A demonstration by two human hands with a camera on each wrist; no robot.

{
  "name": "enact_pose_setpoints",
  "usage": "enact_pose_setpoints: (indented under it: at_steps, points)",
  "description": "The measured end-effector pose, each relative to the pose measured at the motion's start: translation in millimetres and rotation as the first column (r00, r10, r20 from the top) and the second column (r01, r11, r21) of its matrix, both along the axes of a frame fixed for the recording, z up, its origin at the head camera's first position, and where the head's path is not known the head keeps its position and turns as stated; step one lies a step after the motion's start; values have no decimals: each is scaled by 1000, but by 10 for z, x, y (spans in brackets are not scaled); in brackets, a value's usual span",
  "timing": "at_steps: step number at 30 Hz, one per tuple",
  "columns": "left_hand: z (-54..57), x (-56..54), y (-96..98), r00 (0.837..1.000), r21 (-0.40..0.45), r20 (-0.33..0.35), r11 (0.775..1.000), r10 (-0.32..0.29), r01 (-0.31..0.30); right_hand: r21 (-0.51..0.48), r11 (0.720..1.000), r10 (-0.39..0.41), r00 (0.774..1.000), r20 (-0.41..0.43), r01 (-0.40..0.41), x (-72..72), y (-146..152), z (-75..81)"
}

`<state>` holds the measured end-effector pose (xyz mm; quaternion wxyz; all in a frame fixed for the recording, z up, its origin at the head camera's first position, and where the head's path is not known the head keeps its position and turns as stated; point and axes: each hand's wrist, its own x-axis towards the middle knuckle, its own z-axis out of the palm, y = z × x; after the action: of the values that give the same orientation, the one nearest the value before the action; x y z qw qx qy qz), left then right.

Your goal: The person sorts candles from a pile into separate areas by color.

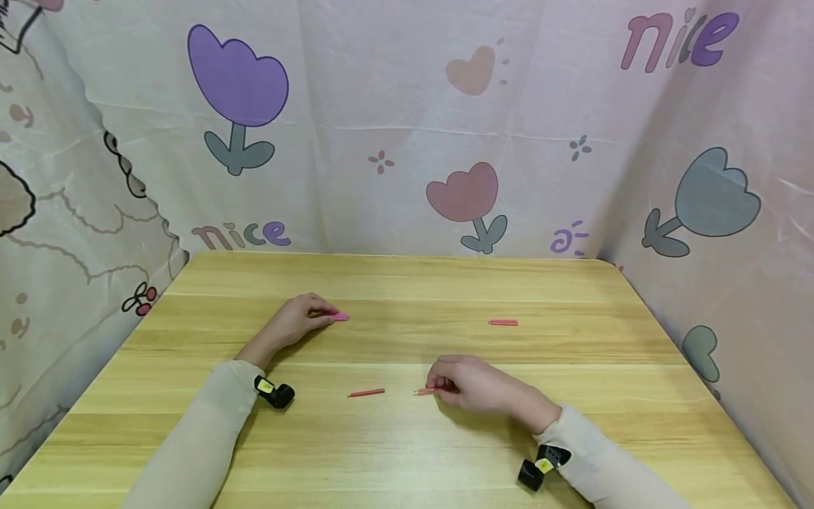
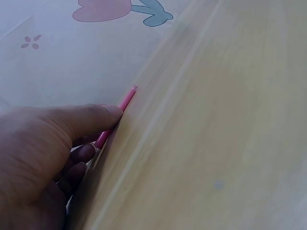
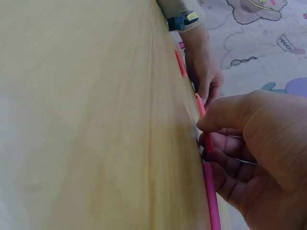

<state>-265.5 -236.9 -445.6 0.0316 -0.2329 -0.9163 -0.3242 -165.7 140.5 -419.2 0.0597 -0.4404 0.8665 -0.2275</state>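
In the head view, my left hand (image 1: 297,322) is over the left part of the table, with thumb and fingers pinching a thin pink candle (image 1: 341,317). The left wrist view shows this pink candle (image 2: 128,99) low at the wood, its tip poking out past the thumb. Nearer the front, my right hand (image 1: 473,385) pinches a thin red candle (image 1: 424,391) that points left. In the right wrist view, the held red candle (image 3: 201,106) runs between thumb and curled fingers. Its middle is hidden by the thumb.
Another red candle (image 1: 367,393) lies to the left of the right hand. A pinkish-red candle (image 1: 503,322) lies farther back at the right. The wooden table (image 1: 407,459) meets a printed cloth backdrop (image 1: 356,191) behind and at the sides.
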Motion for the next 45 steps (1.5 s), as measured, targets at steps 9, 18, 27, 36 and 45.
enact_pose_setpoints:
  at_steps: [9,18,27,36,45]
  points:
    - [15,-13,2,1000,-5,-17,1000,-1,1,-5,1000,-10,1000,-21,10,-33,54,17]
    - [9,-23,14,1000,-9,0,1000,12,-12,-18,998,-54,999,2,54,-86,165,59]
    - [-6,-15,3,1000,9,10,1000,12,-12,-62,993,-104,995,-5,104,-143,314,71]
    - [-19,-3,-2,1000,9,3,1000,8,-8,-118,976,-181,983,22,182,-221,473,91]
    - [4,9,8,1000,5,21,1000,15,-16,-133,957,-256,966,40,259,-316,622,118]
